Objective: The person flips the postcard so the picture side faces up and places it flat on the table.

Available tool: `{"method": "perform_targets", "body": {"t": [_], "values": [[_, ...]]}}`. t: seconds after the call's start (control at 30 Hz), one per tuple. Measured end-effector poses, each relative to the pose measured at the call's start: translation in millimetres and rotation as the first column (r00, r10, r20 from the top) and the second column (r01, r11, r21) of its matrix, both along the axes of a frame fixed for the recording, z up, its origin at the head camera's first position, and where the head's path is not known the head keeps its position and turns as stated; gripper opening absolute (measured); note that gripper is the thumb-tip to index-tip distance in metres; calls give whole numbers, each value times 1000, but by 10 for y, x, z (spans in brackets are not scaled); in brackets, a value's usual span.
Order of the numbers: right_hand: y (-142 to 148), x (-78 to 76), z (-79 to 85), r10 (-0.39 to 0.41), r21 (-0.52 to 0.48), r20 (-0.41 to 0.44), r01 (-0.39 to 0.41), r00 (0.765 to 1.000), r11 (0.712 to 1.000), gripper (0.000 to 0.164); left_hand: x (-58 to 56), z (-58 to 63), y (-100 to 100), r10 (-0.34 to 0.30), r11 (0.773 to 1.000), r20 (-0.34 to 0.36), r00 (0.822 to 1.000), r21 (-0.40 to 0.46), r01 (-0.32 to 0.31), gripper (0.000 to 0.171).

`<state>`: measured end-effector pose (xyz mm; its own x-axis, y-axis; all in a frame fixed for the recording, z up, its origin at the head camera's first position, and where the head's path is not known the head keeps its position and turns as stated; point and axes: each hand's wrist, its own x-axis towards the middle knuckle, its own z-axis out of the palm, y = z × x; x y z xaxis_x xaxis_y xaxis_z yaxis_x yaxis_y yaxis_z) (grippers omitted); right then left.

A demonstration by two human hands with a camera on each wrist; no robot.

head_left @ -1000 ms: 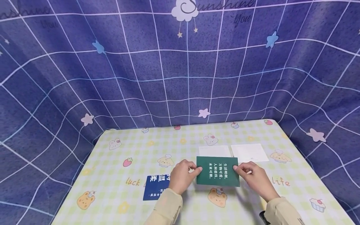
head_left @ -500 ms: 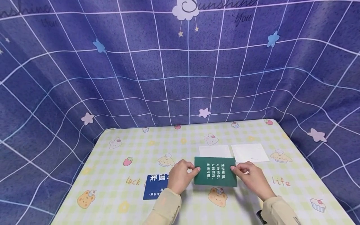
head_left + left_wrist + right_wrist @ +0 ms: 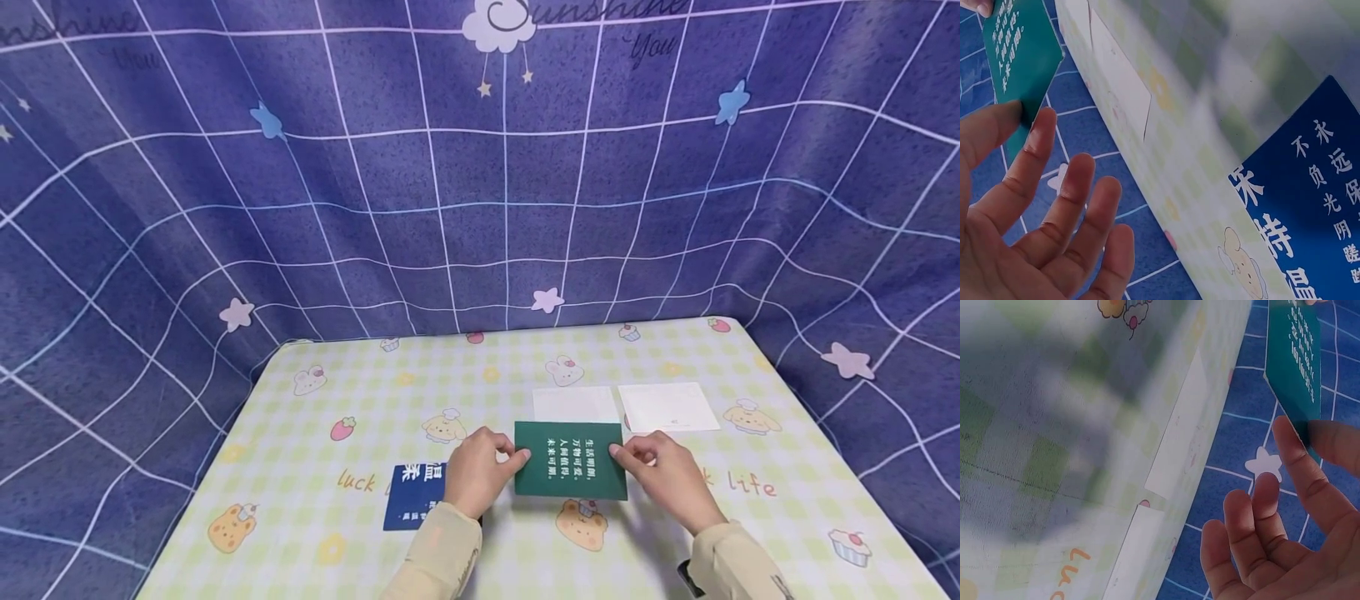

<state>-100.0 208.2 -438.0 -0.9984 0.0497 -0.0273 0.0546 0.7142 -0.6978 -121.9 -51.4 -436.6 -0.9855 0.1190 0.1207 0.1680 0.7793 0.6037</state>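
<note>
A green card [image 3: 570,461] with white printed characters is held above the table between both hands, its text turned sideways in the head view. My left hand [image 3: 480,471] pinches its left edge between thumb and index finger. At the opposite edge, my right hand [image 3: 667,475] pinches it the same way. Both wrist views show the other fingers loosely spread, away from the green card [image 3: 1025,56]. A dark blue card [image 3: 411,497] with white characters lies on the table left of my left hand, partly hidden by that hand and sleeve.
Two white cards lie side by side behind the green one: a left white card [image 3: 573,404], partly covered in view, and a right white card [image 3: 669,407]. The table [image 3: 300,442] wears a checked cloth with cartoon prints. A blue grid curtain [image 3: 465,183] hangs behind and around it.
Both hands, still pinching the green card, have shifted slightly to the left with it. The blue card and white cards lie where they were.
</note>
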Motion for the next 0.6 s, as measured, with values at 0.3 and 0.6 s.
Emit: {"method": "perform_targets", "body": {"t": [0.3,0.6], "values": [[-52,-6,-31,22,7,17,-22,1000,1000,23,11,-46,-51,25,999,-9,1000,-35,-26,20],[-108,-26,-52,32,33,46,-34,998,999,24,28,-63,-86,31,998,4,1000,-55,-30,21]]}}
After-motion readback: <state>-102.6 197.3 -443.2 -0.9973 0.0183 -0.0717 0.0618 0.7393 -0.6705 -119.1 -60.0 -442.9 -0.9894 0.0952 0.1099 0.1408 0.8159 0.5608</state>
